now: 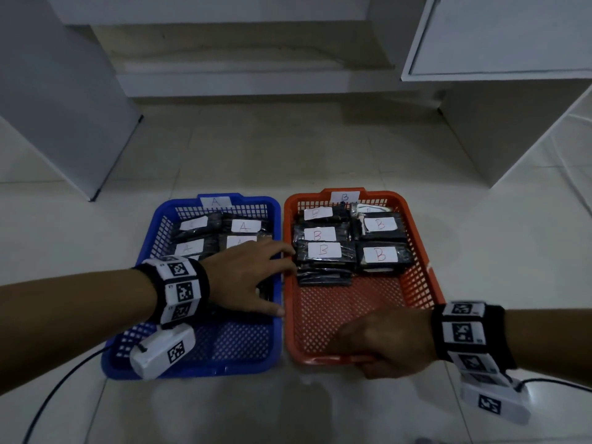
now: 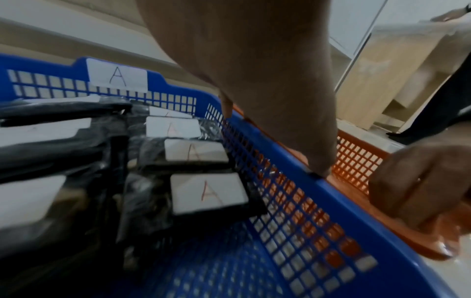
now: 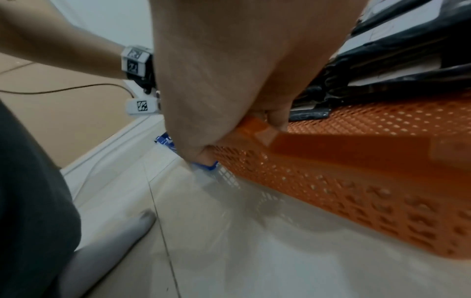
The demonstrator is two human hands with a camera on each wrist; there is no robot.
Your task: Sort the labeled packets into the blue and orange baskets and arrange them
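Note:
On the tiled floor the blue basket (image 1: 224, 368) tagged A stands on the left, beside the orange basket (image 1: 419, 283) tagged B. Black packets labelled A (image 1: 243, 225) fill the blue basket's far half; packets labelled B (image 1: 379, 254) lie stacked in the orange one's far half. My left hand (image 1: 250, 277) reaches across the blue basket with fingers spread. Its thumb and a fingertip rest on the blue basket's right rim (image 2: 344, 201) where the baskets meet. My right hand (image 1: 390, 341) grips the orange basket's near rim (image 3: 356, 141), fingers curled over it.
White cabinets stand at the far left (image 1: 64, 107) and far right (image 1: 512, 123), with a cabinet door (image 1: 496, 36) hanging open above. Cables (image 1: 54, 395) trail from both wrist cameras along the floor. Another person's dark trouser leg (image 2: 438, 100) shows beyond the orange basket.

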